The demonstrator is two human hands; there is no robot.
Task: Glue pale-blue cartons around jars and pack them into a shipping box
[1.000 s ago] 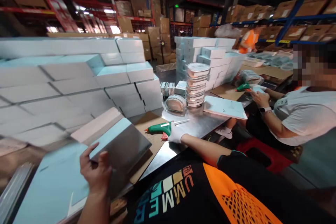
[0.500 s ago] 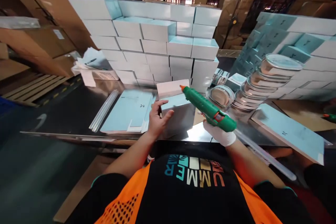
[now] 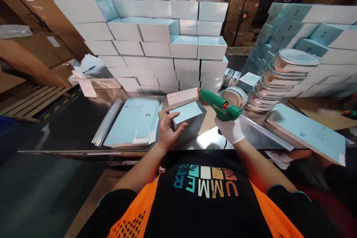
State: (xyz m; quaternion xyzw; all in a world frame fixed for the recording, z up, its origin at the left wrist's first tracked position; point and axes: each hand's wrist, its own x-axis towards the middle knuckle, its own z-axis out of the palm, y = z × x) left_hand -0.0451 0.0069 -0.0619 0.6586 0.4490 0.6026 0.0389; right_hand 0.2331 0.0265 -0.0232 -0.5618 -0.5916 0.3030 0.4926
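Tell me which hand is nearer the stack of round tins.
Right. The gloved right hand holds the green glue gun just short of the stack of round tins; the left hand grips the light-blue box, farther away.

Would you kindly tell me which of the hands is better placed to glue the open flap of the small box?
Right: the right hand already grips the glue gun, nozzle by the flap; the left hand steadies the box.
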